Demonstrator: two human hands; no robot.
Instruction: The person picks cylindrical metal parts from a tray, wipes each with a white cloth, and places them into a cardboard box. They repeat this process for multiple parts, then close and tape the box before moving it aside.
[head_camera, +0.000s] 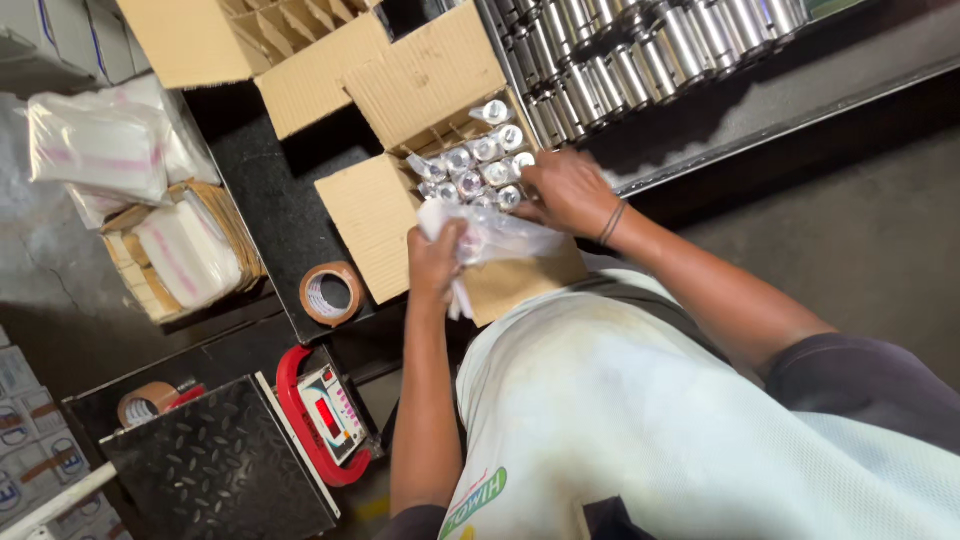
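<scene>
An open cardboard carton (375, 215) with divider cells holds several shiny metal parts wrapped in clear plastic (478, 165). My right hand (565, 190), with a dark band on its wrist, rests on the wrapped parts at the carton's near-right corner. My left hand (435, 262) is closed on a crumpled clear plastic bag (500, 235) just in front of the carton. What is inside the bag cannot be made out. The two hands are close together, almost touching through the plastic.
A brown tape roll (332, 293) lies left of the carton. A weighing scale has a red-framed display (330, 412) and a black checker-plate platform (215, 470). Plastic bags (100, 140) and a basket of bags (185, 255) sit at left. Rows of metal cylinders (640, 50) line the shelf behind.
</scene>
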